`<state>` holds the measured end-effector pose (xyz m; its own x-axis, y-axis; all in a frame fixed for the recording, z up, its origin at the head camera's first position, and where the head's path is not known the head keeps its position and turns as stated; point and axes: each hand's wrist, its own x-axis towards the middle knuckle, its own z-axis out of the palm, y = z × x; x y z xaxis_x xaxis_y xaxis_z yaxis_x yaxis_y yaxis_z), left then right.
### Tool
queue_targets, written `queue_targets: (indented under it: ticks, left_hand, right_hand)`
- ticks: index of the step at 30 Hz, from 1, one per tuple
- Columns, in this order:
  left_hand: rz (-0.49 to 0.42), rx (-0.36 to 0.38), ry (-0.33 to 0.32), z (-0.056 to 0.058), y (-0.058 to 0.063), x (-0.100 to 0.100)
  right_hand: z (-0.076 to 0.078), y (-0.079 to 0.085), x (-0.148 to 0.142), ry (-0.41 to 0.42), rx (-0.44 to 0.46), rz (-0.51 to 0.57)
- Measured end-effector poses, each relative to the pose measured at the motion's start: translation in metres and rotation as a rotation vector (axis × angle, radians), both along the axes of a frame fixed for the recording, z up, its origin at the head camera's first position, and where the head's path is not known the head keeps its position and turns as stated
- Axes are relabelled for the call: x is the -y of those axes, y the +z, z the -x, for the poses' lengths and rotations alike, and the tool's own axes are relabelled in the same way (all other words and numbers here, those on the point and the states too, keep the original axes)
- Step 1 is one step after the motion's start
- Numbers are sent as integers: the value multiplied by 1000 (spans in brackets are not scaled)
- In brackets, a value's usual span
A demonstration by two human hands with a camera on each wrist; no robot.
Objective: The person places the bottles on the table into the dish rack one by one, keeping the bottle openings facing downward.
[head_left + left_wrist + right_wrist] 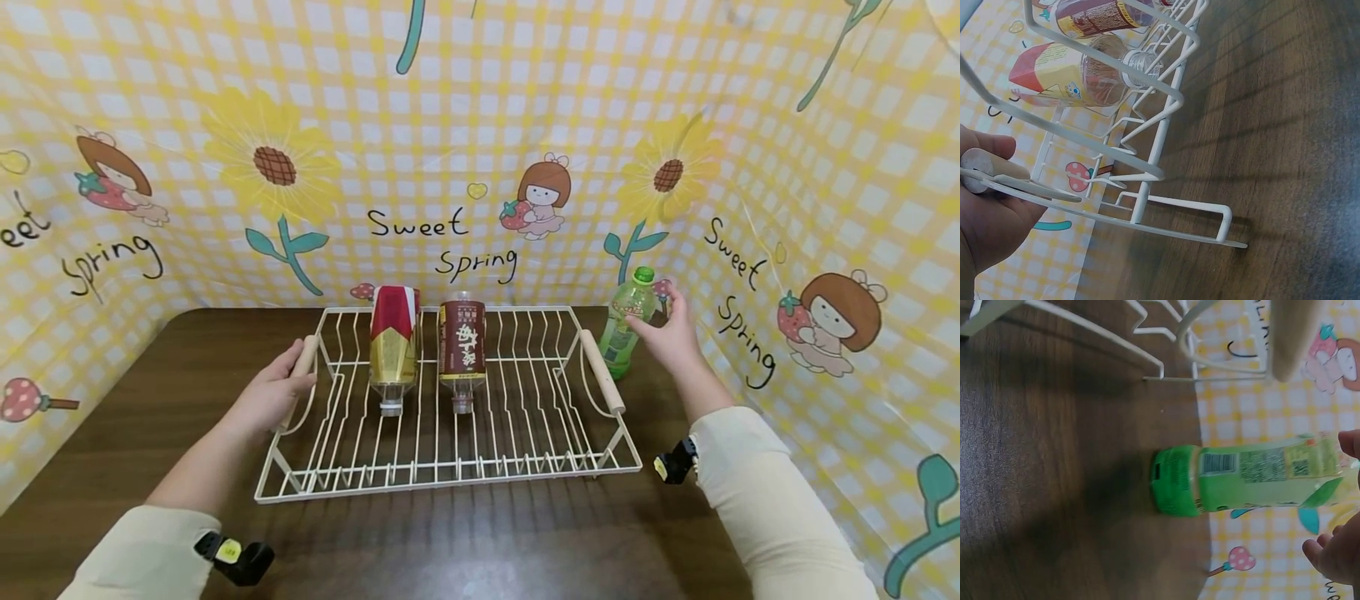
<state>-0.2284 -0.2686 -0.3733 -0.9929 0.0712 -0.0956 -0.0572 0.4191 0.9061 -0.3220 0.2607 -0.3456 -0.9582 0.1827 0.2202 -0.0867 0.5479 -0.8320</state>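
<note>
My left hand (pixel 273 387) grips the left wooden handle (pixel 997 165) of a white wire dish rack (pixel 450 479). At the rack's right, a green drink bottle (pixel 622 321) with a green cap stands on the table. Around its upper part is my right hand (pixel 675 333), thumb in front and fingers beyond; in the right wrist view the fingers (pixel 1329 553) show a gap from the bottle. In the rack lie two clear bottles, necks toward me: one with a red and gold label (pixel 393 333), the other with a dark maroon label (pixel 462 337).
The rack's right wooden handle (pixel 602 371) stands close beside the green bottle. Under everything is a dark wood table (pixel 480 550). A yellow checked cloth (pixel 420 150) with printed flowers and figures rises behind and along the sides.
</note>
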Motion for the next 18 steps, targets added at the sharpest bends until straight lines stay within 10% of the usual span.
queue_targets:
  ticks: [18]
  left_hand:
    - [-17,-18,4,-1,1,-2]
  right_hand:
    - [18,-23,7,11,82,99]
